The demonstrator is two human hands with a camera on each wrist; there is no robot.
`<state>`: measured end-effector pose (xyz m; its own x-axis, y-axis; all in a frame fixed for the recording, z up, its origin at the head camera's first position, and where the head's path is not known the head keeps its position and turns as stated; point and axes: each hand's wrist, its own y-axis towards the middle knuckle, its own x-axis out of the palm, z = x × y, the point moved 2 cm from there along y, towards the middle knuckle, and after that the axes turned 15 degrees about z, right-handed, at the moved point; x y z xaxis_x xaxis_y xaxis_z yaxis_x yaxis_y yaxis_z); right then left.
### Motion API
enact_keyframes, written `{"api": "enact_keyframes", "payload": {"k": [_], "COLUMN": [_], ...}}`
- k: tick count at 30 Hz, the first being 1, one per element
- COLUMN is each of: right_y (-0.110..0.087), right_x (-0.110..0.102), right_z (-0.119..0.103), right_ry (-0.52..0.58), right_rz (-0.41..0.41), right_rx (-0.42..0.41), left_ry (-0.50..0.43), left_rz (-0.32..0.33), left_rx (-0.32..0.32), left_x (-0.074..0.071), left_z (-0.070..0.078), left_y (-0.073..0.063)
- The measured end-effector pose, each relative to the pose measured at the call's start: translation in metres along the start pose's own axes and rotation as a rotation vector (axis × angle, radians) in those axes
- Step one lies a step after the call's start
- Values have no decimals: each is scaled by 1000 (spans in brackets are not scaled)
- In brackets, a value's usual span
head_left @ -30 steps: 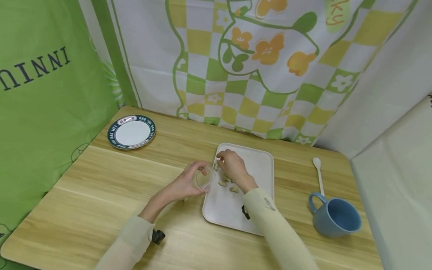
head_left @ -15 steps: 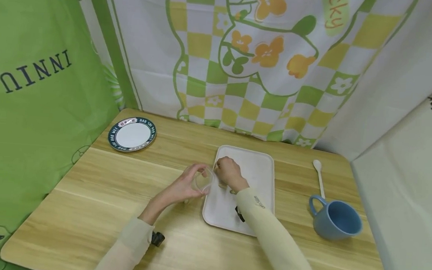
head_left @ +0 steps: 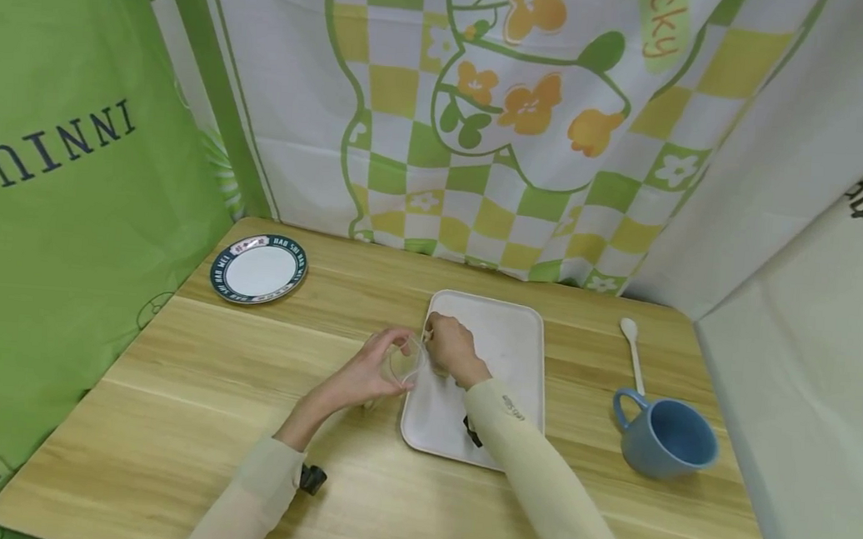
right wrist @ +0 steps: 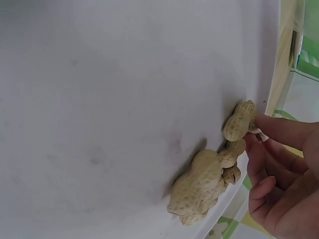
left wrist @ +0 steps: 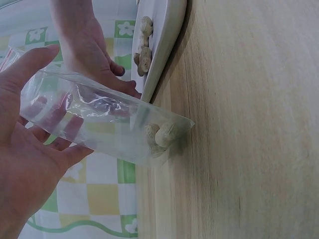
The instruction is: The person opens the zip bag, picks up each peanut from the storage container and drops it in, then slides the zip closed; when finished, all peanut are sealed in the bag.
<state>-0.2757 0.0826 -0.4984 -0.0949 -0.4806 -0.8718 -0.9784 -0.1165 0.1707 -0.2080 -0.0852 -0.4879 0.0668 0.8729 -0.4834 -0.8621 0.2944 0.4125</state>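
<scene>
The right hand (head_left: 453, 348) pinches a peanut (right wrist: 258, 132) between thumb and fingertips at the left edge of the white tray (head_left: 505, 333). The grip covers only a small part of a rough shell, so the nut could slip and drop back, or fall over the rim to the wood. Loose peanuts (right wrist: 197, 186) lie bunched along that same left side, and one touches or nearly touches the fingertips; a careless sweep of the knuckles could roll them.

Just left of the tray, the left hand (head_left: 364, 372) curls round a clear plastic bag (left wrist: 94, 107), thumb and fingers spread apart to keep its mouth wide towards the right hand. The film looks limp: if the fingers relax, the mouth could fold in and a nut could catch on its lip. A few peanuts (left wrist: 166, 133) sit in the bag's low corner, and tipping the bag too far could spill them. Whether that corner touches the wooden table (head_left: 204, 404), I cannot tell.

Farther out, the blue mug (head_left: 665, 444) stands near right, the white spoon (head_left: 634, 350) just beyond it, the plate (head_left: 261, 271) far left; all seem too distant to be knocked.
</scene>
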Motion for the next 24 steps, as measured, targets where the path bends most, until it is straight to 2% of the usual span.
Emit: {"api": "enact_keyframes", "payload": {"k": [4,9,19,24], "right_y": [-1,-2,-7,-10], "right_x": [-1,-9,-29,-44], "right_z": [0,1,-2,-10], "right_ry": [5,75,146,196], "right_rz": [11,44,158,246], "right_rx": [23,43,-31,-92], "left_ry": [-2,-5,-24,-30], "left_rz": [-2,3,-15,-8], "left_rx": [-3,-2,-75,-66], "left_x": [-1,-3,-3,-3], "left_z": [1,1,-2,-5], "left_y": [-1,-1,-1,1]}}
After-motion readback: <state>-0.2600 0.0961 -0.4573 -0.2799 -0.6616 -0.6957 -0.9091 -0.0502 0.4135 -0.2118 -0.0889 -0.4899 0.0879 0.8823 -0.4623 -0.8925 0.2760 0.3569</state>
